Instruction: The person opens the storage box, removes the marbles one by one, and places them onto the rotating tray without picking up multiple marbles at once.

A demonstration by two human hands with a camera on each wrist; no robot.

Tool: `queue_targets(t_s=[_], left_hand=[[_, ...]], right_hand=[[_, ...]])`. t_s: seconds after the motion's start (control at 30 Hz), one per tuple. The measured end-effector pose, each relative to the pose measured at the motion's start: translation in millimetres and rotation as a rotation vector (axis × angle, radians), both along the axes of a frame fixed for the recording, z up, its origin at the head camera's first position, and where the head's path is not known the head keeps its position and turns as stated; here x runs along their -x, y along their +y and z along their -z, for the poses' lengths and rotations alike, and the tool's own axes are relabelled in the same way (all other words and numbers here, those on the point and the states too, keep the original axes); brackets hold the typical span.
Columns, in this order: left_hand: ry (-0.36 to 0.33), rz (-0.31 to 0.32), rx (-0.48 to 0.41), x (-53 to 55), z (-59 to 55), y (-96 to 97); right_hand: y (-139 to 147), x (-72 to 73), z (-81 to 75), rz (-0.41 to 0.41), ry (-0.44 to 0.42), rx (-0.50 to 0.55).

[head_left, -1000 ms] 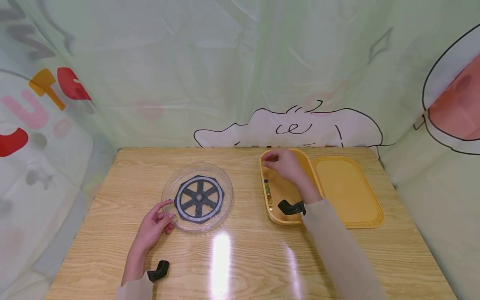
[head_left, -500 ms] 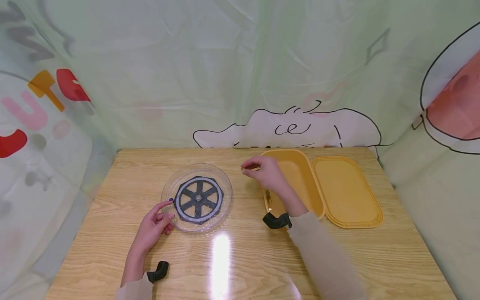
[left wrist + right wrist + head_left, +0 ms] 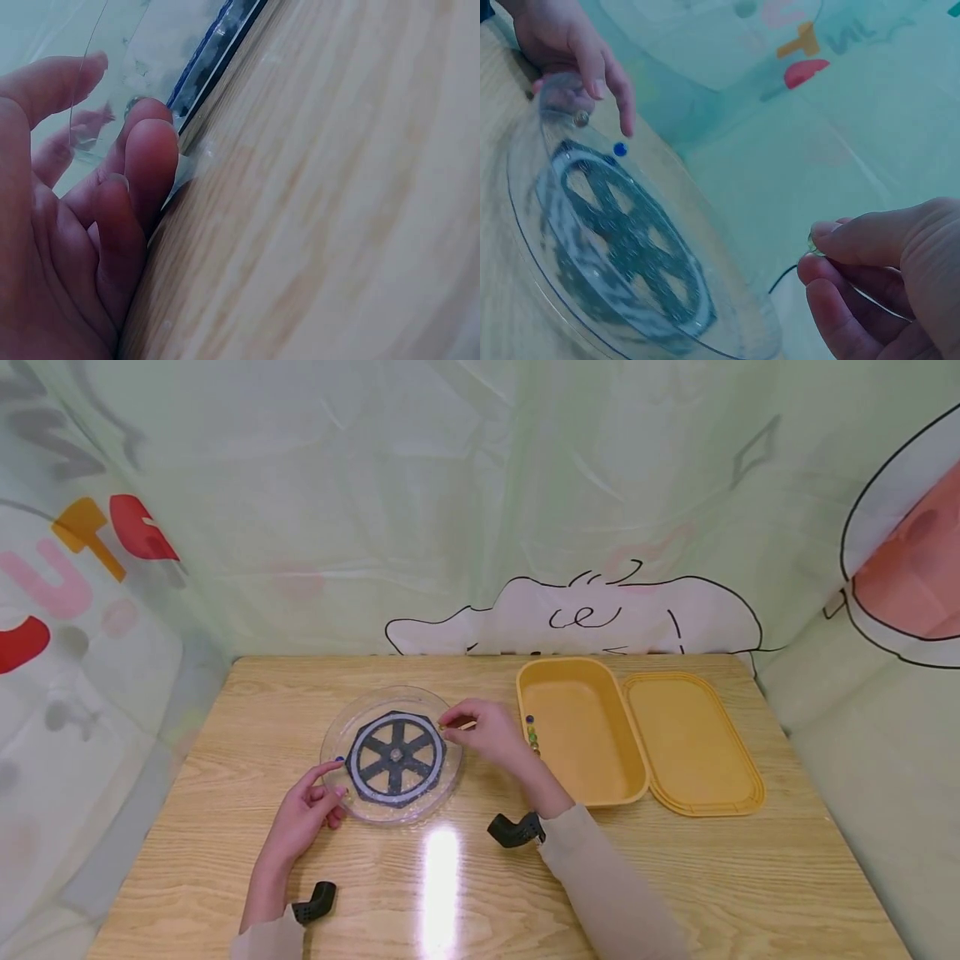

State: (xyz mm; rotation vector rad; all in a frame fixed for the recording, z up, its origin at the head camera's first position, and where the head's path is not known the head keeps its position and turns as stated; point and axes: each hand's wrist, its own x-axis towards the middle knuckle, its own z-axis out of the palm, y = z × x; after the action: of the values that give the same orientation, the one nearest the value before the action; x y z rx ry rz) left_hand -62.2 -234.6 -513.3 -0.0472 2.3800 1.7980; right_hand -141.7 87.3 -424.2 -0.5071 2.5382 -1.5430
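In the head view, a round clear dish (image 3: 450,785) stands on the table, with a dark, wheel-like spoked piece and pale ring (image 3: 397,755) at its centre. My left hand (image 3: 303,818) grips the dish's left rim between curled fingers and thumb. A blue marble (image 3: 620,149) lies by its index fingertip, and a greenish clear marble (image 3: 581,118) by the thumb. Over the dish's right rim, my right hand (image 3: 487,737) pinches a small yellow-green glass marble (image 3: 811,245) between thumb and index finger; in the right wrist view the fingers partly cover it.
Right of the dish stands a deep yellow tray (image 3: 585,664), with several coloured marbles (image 3: 531,735) in a row along its left wall. A flat yellow lid (image 3: 693,743) lies beside it. Behind the table (image 3: 465,893) hangs a printed curtain (image 3: 360,510).
My right hand has moved left, out of the yellow tray and across to the dish's right rim, carrying the pinched marble. The left hand has kept its place at the dish.
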Motion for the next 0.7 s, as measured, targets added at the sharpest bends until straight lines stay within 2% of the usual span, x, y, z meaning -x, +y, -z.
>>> queue_targets(t_s=[0.33,0.53,0.7], left_hand=[[0.008,0.001,-0.002,-0.2,1.1,0.4],[-0.004,-0.005,-0.005,-0.4,1.2,0.6],[-0.016,-0.010,-0.002,0.0,-0.2,1.2]], right_hand=[[-20,-12.0,22.6,-0.077,-0.048,0.121],[-28,-17.2,26.8,-0.080,-0.095,0.161],[-33,-18.6,30.5,-0.085,-0.101,0.171]])
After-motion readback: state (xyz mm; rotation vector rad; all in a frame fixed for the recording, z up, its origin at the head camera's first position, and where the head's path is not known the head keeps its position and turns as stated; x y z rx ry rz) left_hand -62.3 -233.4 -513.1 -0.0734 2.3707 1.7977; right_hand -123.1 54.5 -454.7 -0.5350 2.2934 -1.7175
